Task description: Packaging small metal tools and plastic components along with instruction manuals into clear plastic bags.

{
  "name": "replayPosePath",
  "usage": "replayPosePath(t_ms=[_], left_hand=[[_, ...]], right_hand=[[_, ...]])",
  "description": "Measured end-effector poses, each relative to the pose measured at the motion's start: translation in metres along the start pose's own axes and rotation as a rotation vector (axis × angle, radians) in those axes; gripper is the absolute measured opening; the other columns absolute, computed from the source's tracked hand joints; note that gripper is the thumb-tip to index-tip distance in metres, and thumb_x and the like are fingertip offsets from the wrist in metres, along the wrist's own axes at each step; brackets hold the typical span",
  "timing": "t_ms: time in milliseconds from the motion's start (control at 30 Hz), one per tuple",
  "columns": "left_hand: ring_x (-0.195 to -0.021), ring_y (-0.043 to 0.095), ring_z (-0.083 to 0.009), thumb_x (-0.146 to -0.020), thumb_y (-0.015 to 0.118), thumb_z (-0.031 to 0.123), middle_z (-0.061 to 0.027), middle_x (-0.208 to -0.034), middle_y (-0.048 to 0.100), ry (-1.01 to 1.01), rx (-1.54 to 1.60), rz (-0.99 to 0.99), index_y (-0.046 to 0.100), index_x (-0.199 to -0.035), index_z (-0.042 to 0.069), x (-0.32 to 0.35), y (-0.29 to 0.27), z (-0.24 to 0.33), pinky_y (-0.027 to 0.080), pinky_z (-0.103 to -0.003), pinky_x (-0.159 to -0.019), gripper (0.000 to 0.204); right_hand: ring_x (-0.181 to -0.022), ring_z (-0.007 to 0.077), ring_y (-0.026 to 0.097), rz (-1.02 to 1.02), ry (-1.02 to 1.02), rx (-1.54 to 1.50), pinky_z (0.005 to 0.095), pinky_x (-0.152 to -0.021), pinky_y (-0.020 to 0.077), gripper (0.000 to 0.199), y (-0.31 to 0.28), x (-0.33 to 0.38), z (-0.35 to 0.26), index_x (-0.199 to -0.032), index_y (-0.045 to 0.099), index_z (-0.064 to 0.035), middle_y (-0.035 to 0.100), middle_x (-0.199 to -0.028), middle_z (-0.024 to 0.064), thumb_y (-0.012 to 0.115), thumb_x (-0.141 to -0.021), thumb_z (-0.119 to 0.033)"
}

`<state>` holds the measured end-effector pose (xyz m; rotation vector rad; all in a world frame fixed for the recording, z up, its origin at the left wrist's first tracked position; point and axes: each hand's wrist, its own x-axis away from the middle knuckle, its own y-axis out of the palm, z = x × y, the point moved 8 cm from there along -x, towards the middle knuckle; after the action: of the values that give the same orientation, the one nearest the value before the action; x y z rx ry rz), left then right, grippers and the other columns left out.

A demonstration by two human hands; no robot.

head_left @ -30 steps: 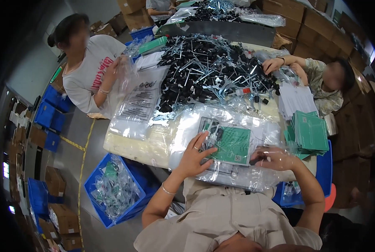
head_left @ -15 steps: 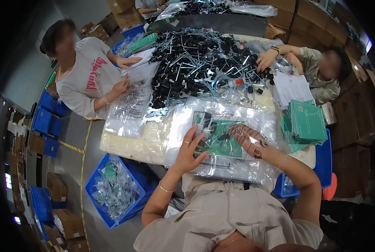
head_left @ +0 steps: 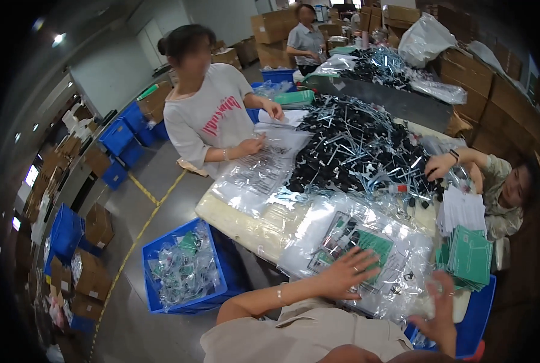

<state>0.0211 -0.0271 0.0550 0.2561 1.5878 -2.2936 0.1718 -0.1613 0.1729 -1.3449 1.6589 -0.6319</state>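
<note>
Spanning the lower part of the green card (head_left: 380,246), L hand (head_left: 348,273) is palm-down, fingers splayed, gripping nothing; contact w/ the clear film (head_left: 412,279) prob., not confirmable. R hand (head_left: 437,311) is blurred, raised nr the R edge of the clear bags (head_left: 302,243), fingers apart, nothing seen in it. Green card lies under clear film, w/ small parts (head_left: 342,235) (black + metal) at its L side; cannot tell if all sit inside one bag. Adjacent, R: green card stack (head_left: 471,255), w/ white sheets (head_left: 461,209) just behind. Beyond clear bags: loose tool pile (head_left: 361,151), i.e. wrenches, bent rods + black pcs, on the table (head_left: 264,227). Co-worker's hand (head_left: 441,166) is at the pile's R edge; 2nd co-worker (head_left: 221,115) is at the table's L side. L of table, lower: blue bin (head_left: 237,266) w/ filled bags.

Caution (judgement): slick film may slide if L hand presses sideways, skewing the card; small parts may spill if the bag is tipped; R hand could knock the green card stack if swung outward.

Change vs 0.5 s ago: R hand was over the card, wrist under printed film; now off it, to the R. L hand was at card's L edge; now across its lower part. Camera view has swung, so table sits further R in view
</note>
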Motion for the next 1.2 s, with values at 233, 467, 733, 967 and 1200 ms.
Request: replayPosePath(t_ms=[233, 467, 733, 967, 1200], left_hand=[[-0.129, 0.034, -0.0349, -0.073, 0.061, 0.016, -0.0180, -0.134, 0.042, 0.170, -0.092, 0.154, 0.050, -0.123, 0.008, -0.030, 0.060, 0.031, 0.022, -0.052, -0.108, 0.052], [-0.100, 0.059, -0.0286, -0.089, 0.053, 0.022, -0.0139, -0.107, 0.060, -0.180, 0.579, 0.434, 0.052, -0.114, 0.000, -0.038, -0.039, -0.026, 0.047, -0.035, -0.085, 0.034], [-0.094, 0.057, -0.0125, -0.090, 0.055, 0.026, -0.0069, -0.103, 0.058, -0.212, 1.023, 0.792, 0.054, -0.108, -0.001, -0.028, -0.145, -0.071, 0.047, -0.030, -0.082, 0.032], [-0.088, 0.048, -0.0100, -0.086, 0.055, 0.005, -0.0091, -0.113, 0.053, 0.340, 0.147, 1.067, 0.053, -0.111, -0.002, -0.038, -0.207, -0.021, 0.040, -0.023, -0.076, 0.026], [-0.110, 0.052, -0.0256, -0.091, 0.044, 0.009, -0.0175, -0.130, 0.047, -0.043, 0.698, 0.536, 0.047, -0.125, -0.002, -0.089, -0.140, -0.012, 0.040, -0.035, -0.096, 0.036]], right_hand=[[-0.122, 0.0397, 0.035, -0.367, -0.239, 0.331, 0.0625, -0.102, 0.0175, 0.090, 0.069, -0.007, 0.007, -0.126, 0.041, -0.0009, 0.041, -0.127, 0.0189, 0.080, -0.056, -0.042], [-0.124, 0.0403, 0.033, -0.311, -0.266, 0.315, 0.0627, -0.102, 0.0177, 0.098, 0.027, -0.061, -0.023, -0.131, 0.034, 0.0008, 0.040, -0.130, 0.0196, 0.081, -0.055, -0.039], [-0.122, 0.0322, 0.039, 0.017, -0.493, 0.345, 0.0531, -0.102, 0.0250, 0.097, 0.011, -0.164, -0.100, -0.134, 0.029, 0.0008, 0.041, -0.130, 0.0174, 0.080, -0.057, -0.028], [-0.077, 0.0313, 0.062, 0.070, -0.425, 0.214, 0.0424, -0.066, 0.0458, 0.026, -0.065, -0.186, -0.115, -0.096, 0.058, -0.0041, 0.063, -0.082, 0.0113, 0.060, -0.070, -0.004], [-0.069, 0.0107, 0.061, 0.301, 0.426, -0.195, 0.0210, -0.055, 0.0490, 0.023, -0.206, -0.067, -0.053, -0.105, 0.061, 0.0015, 0.065, -0.094, 0.0112, 0.061, -0.085, -0.008]])
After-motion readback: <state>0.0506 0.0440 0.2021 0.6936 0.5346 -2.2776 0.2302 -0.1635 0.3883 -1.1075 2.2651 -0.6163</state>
